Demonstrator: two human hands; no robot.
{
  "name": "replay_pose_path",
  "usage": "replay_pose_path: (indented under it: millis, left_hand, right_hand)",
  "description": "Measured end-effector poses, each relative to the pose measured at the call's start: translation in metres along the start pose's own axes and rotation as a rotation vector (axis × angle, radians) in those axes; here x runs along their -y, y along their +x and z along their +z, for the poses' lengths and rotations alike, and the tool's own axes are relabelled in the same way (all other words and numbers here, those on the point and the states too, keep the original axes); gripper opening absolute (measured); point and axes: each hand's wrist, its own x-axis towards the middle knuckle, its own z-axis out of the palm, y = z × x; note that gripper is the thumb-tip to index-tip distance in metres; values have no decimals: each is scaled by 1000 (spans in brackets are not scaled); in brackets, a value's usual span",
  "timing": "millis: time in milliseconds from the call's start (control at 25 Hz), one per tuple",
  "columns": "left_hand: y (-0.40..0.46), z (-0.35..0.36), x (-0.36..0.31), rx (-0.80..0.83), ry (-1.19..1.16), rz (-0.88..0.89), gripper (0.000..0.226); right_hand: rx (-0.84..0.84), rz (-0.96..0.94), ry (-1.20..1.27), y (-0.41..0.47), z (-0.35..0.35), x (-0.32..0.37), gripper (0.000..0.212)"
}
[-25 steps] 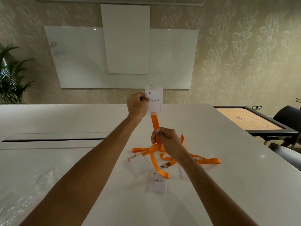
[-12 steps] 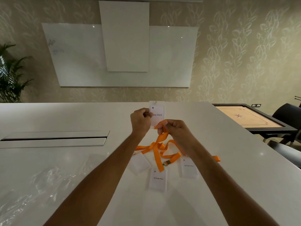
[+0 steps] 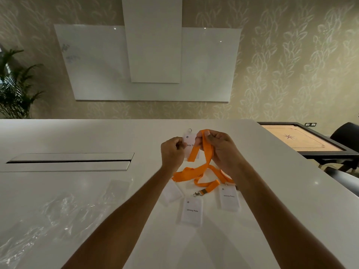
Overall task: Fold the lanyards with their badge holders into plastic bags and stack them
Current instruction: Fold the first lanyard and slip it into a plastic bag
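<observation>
My left hand (image 3: 172, 151) pinches a white badge holder (image 3: 189, 141) upright above the table. My right hand (image 3: 219, 147) grips the orange lanyard strap (image 3: 206, 148) just right of it, with a loop of strap over the fingers and the rest hanging to the table. More orange lanyards (image 3: 196, 174) lie tangled below my hands. Three badge holders rest flat nearby: one left (image 3: 172, 192), one in the middle (image 3: 192, 212), one right (image 3: 229, 198). Clear plastic bags (image 3: 58, 216) lie on the table to the left.
The white table (image 3: 281, 220) stretches wide, with a cable slot (image 3: 70, 162) at the left. A carrom board (image 3: 297, 138) and dark chairs (image 3: 345, 136) stand beyond the table's right edge. A plant (image 3: 15, 88) is at far left.
My left hand has lowered the badge holder. My right hand has risen from the table to beside it, gathering the strap into a loop.
</observation>
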Motion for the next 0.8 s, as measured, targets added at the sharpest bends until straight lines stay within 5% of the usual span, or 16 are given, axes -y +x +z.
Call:
replay_pose_path:
  millis: [360, 800]
  left_hand:
    - [-20, 6, -1, 139, 12, -4, 10]
    - [-28, 6, 5, 325, 7, -9, 14]
  right_hand:
    - [-62, -8, 10, 19, -9, 6, 29]
    - [-126, -79, -300, 43, -29, 16, 28]
